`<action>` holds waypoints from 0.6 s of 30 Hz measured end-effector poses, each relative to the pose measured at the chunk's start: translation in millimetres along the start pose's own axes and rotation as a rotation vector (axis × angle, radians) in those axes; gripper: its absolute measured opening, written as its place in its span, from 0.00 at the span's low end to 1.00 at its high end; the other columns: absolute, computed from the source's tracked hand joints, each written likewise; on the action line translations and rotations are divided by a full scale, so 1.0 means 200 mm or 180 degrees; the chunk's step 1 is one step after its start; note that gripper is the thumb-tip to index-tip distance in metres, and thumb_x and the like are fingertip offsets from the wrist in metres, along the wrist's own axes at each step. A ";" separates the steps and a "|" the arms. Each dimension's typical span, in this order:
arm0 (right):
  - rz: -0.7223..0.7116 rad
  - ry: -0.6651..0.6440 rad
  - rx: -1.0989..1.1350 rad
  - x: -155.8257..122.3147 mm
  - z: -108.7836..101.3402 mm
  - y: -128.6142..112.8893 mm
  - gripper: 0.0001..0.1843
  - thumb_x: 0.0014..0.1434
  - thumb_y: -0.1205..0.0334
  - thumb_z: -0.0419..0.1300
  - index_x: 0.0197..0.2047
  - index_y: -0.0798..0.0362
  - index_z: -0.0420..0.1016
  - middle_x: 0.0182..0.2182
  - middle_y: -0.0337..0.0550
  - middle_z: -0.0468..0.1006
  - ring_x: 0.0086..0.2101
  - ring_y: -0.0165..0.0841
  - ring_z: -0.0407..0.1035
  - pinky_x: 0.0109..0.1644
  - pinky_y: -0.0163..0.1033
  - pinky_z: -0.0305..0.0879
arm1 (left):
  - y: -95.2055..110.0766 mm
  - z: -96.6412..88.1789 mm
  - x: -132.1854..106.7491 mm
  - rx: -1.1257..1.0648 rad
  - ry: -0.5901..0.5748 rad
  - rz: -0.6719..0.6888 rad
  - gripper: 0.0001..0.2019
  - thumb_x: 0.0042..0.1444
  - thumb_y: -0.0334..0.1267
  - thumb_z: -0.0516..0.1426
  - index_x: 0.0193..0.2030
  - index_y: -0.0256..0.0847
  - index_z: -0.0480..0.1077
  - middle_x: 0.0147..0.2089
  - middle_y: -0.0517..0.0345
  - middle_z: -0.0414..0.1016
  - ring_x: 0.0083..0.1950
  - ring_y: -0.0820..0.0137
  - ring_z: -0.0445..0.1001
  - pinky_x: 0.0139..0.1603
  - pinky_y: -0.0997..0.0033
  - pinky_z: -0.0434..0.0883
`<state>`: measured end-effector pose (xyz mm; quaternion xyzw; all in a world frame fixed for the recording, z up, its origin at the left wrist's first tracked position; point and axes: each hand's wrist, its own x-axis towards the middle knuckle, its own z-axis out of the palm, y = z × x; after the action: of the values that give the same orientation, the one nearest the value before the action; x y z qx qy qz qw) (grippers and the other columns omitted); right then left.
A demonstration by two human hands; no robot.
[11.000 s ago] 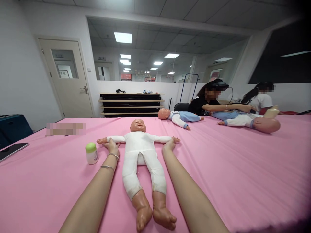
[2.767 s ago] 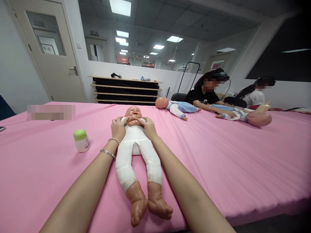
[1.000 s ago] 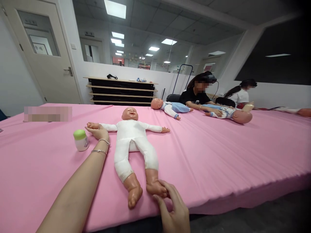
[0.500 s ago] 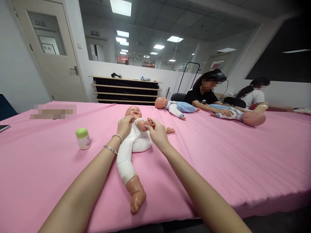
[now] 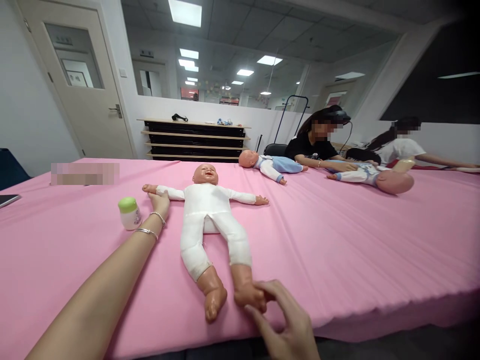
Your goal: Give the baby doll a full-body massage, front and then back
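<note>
Pinching 1 foot (image 5: 245,295) of the doll (image 5: 206,200) between the right hand (image 5: 290,322)'s fingers; touching 1 wrist (image 5: 162,190) with the left hand (image 5: 160,201), too hidden to tell whether gripping. Seemingly done with laying the doll face-up on the bench (image 5: 360,240), 2 arms spread, 2 legs down; cannot tell what remains.

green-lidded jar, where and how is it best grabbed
Likely around the white body below the green lid, coming from the left: the jar stands upright, and the wrist of the left hand is close on its right.
</note>
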<state>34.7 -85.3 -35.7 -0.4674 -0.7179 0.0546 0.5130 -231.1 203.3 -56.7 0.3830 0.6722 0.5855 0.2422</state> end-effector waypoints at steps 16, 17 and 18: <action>0.1214 0.0076 0.0730 0.96 0.33 0.23 0.11 0.48 0.65 0.63 0.37 0.56 0.72 0.35 0.43 0.78 0.36 0.32 0.72 0.45 0.39 0.68 | 0.39 0.26 -0.17 0.2332 -0.1778 0.3326 0.15 0.58 0.37 0.52 0.52 0.50 0.70 0.53 0.50 0.69 0.57 0.58 0.62 0.55 0.55 0.59; 0.1169 0.0075 0.0738 0.96 0.35 0.24 0.10 0.48 0.64 0.62 0.37 0.55 0.72 0.35 0.42 0.77 0.36 0.32 0.72 0.45 0.39 0.68 | 0.38 0.26 -0.17 0.2372 -0.1748 0.3259 0.16 0.58 0.38 0.52 0.52 0.49 0.69 0.53 0.49 0.69 0.56 0.58 0.62 0.55 0.55 0.60; 0.1084 0.0114 0.0757 0.95 0.35 0.25 0.11 0.49 0.64 0.62 0.38 0.55 0.71 0.35 0.42 0.77 0.37 0.32 0.71 0.45 0.39 0.68 | 0.37 0.25 -0.17 0.2318 -0.1692 0.3158 0.16 0.59 0.38 0.51 0.54 0.50 0.68 0.53 0.49 0.69 0.56 0.58 0.63 0.54 0.56 0.60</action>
<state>2.8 108.7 33.1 -0.5191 -0.6078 0.2165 0.5606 -155.6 207.7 0.9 0.8351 0.4886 0.2490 -0.0430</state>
